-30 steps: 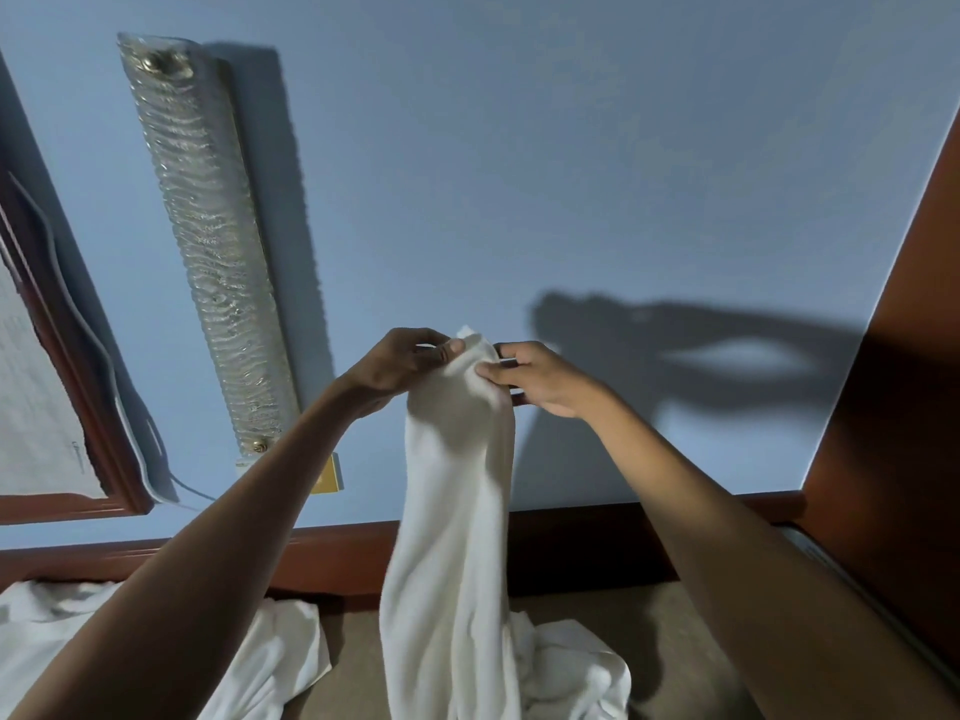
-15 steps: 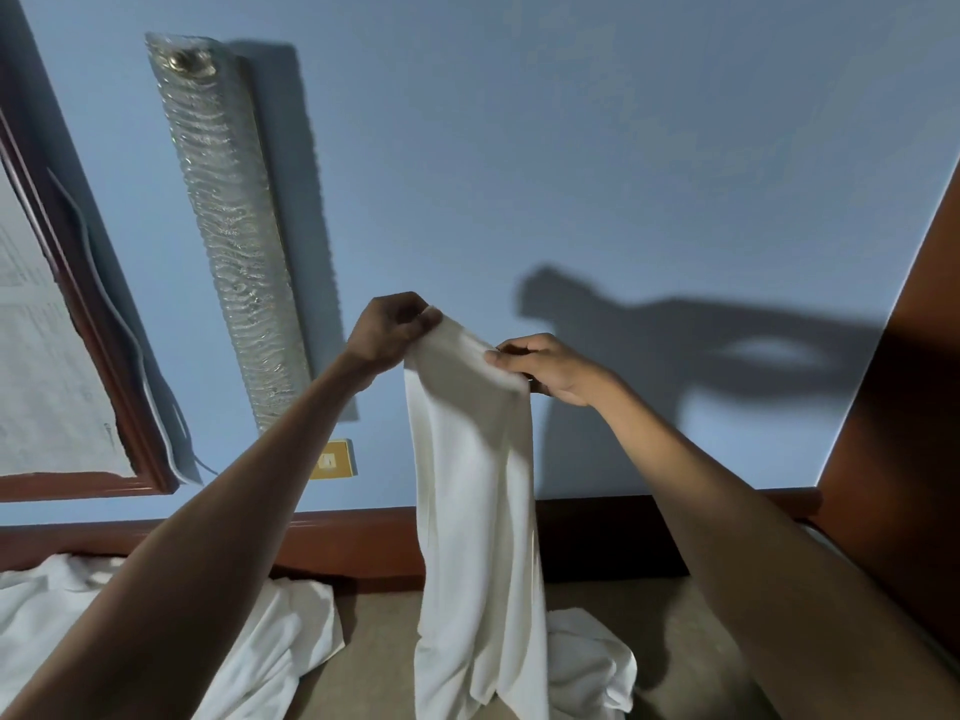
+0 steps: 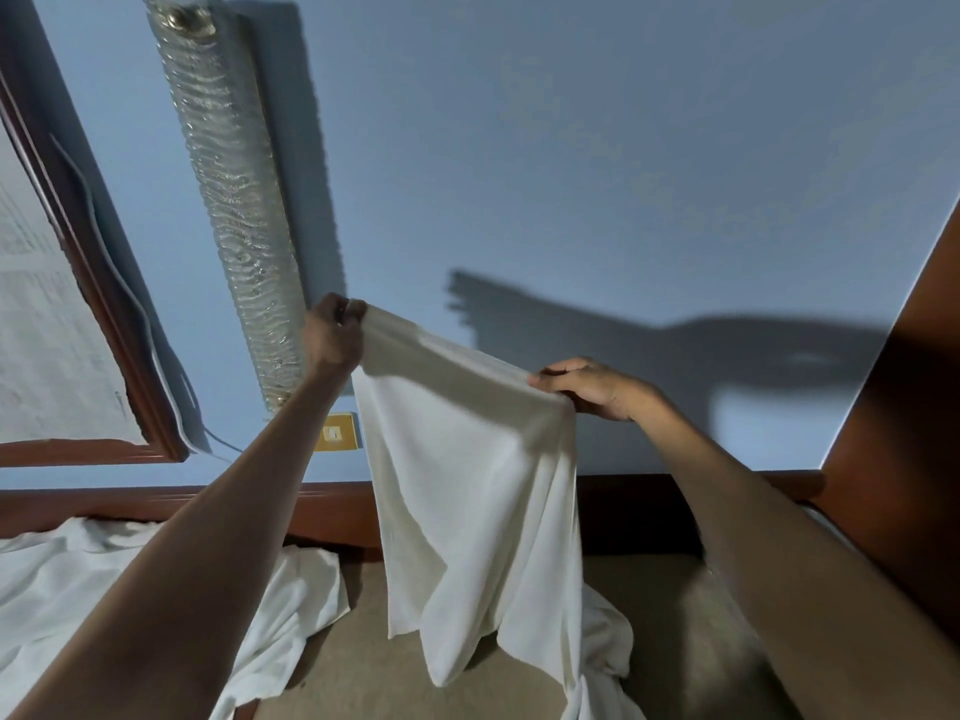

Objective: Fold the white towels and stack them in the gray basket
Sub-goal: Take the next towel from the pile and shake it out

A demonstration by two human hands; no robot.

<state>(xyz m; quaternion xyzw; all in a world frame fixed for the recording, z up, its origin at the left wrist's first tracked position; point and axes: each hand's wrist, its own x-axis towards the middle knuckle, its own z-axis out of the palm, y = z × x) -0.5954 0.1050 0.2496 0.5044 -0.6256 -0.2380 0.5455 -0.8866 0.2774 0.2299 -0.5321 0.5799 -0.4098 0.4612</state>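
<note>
Two hands show in my feed, both raised before the blue wall [image 3: 571, 148].

1. Left hand [image 3: 332, 336]: fingers curled, pinching the upper left corner of the white towel [image 3: 467, 459].
2. Right hand [image 3: 597, 389]: held lower than the left, gripping the same top edge at its right end.
3. White towel: its top edge is stretched between the hands and slopes down to the right. The rest hangs free above the beige surface [image 3: 670, 605].
4. Heap of white towels [image 3: 78, 589]: crumpled at the left on that surface, partly behind the left forearm.
5. Rumpled white cloth [image 3: 608, 631]: low, behind the hanging towel.
6. Fixtures: ribbed glass wall light [image 3: 234, 200], wood-framed notice [image 3: 41, 330], brass switch plate [image 3: 337, 432], wooden rail [image 3: 332, 506].
7. Shadow [image 3: 675, 345] of the hands on the wall.
</note>
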